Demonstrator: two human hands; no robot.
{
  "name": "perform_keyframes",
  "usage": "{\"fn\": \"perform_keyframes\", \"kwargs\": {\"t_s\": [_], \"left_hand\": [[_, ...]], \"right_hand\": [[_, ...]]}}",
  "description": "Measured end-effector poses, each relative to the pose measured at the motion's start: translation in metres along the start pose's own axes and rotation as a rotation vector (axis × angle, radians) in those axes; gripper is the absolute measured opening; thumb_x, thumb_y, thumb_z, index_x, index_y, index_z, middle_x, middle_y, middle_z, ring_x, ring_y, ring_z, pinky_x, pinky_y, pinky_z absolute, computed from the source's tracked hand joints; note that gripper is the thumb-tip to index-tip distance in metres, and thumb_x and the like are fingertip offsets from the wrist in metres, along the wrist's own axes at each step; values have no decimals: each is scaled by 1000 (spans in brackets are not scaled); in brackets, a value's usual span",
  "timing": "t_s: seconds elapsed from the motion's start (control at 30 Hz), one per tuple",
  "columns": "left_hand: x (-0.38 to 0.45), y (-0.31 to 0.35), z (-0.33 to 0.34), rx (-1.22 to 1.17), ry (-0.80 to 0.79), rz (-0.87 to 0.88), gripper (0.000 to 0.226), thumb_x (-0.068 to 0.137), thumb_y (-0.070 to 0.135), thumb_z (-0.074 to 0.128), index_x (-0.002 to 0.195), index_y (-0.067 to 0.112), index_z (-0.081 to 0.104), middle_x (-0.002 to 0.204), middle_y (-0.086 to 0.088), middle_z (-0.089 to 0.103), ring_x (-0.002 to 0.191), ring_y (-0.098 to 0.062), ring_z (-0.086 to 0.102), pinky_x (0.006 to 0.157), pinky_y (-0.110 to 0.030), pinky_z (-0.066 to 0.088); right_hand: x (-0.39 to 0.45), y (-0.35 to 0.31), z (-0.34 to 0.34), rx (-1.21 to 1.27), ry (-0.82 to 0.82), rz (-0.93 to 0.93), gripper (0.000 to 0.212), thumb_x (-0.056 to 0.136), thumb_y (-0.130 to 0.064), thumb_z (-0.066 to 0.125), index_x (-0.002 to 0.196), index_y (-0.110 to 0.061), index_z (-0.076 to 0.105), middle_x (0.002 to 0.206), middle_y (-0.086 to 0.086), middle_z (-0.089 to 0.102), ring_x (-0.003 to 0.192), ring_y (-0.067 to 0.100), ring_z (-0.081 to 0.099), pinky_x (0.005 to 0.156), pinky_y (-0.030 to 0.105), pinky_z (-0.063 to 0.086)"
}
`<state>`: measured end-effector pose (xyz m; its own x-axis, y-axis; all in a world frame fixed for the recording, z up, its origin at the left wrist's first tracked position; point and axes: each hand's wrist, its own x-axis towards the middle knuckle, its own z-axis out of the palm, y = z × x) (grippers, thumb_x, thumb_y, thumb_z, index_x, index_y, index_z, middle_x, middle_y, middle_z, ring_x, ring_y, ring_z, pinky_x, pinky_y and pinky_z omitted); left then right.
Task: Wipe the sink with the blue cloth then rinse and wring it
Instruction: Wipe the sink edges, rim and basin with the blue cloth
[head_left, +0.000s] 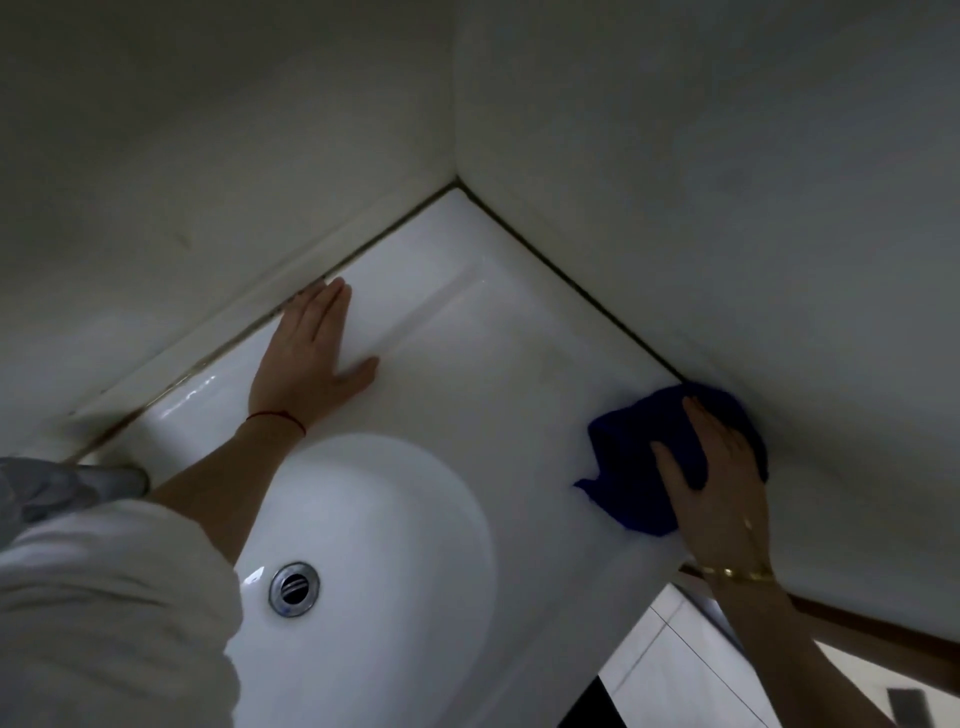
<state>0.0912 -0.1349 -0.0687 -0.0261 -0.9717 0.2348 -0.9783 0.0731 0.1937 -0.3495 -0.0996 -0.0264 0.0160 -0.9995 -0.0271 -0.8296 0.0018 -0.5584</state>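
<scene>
Wiping step | our right hand (719, 483) presses flat, fingers straight, on the crumpled dark blue cloth (639, 467) by the wall on the white glossy sink (467, 338) | left hand (306, 358) lies flat, holding nothing | next we think: wipe the bowl, then rinse.

— Where is the blue cloth (639, 467)?
— Bunched on the flat white ledge of the sink (467, 338), right of the bowl, its far edge touching the wall.
— And the sink?
— White, glossy, set into a corner. The oval bowl has a round metal drain (294, 588) at its bottom.
</scene>
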Motion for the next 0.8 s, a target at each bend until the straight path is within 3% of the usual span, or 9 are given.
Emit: {"fn": "perform_keyframes", "kwargs": {"t_s": [0.13,0.23,0.5,0.8], "left_hand": [[0,-1,1,13,9,6,83,87,51,54,148,-3,35,152,-21,40,142,-37,35,122,-42,22],[1,-1,2,15,10,6,83,87,49,56,148,-3,36,152,-21,40,141,-38,35,121,-45,26],[1,0,3,18,12,-12,83,87,49,56,149,-2,35,152,-20,39,143,-36,33,121,-45,25],[1,1,2,18,13,-30,83,87,49,59,149,-1,36,153,-18,40,143,-35,33,123,-39,21]], "right_hand": [[0,-1,-1,19,1,21,63,89,-28,63,145,-13,38,146,8,44,133,32,38,113,43,27],[20,-4,16,-66,-80,-90,68,89,-27,64,147,-14,31,149,6,38,135,32,35,113,38,21],[70,-21,44,-167,-129,-332,69,89,-25,63,148,-15,29,151,2,35,133,25,40,114,34,23],[161,-117,106,-189,-135,-520,68,88,-14,65,147,-9,32,152,8,35,134,31,38,113,41,28]]}}
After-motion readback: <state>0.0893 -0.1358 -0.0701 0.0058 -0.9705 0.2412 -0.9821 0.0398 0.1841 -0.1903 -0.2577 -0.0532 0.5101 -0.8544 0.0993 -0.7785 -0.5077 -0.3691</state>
